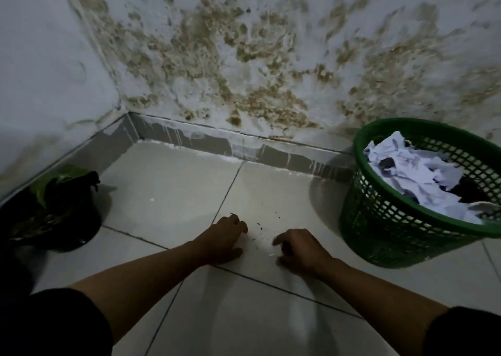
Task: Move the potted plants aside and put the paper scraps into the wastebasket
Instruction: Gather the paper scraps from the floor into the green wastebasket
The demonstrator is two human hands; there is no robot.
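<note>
I see a dark potted plant point(51, 206) against the left wall, and white paper scraps point(414, 176) heaped inside the green wastebasket point(379, 220) at right.

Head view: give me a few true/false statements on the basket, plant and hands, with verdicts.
1. The green basket holds paper scraps. True.
2. The potted plant stands right of the basket. False: it stands at the far left by the wall, and the basket is on the right.
3. The left hand grips a large sheet of paper. False: no sheet shows in it; it is down at the floor tiles.
4. The right hand is inside the basket. False: it is over the floor, left of the basket.
5. Small dark specks lie on the floor near the hands. True.
</note>
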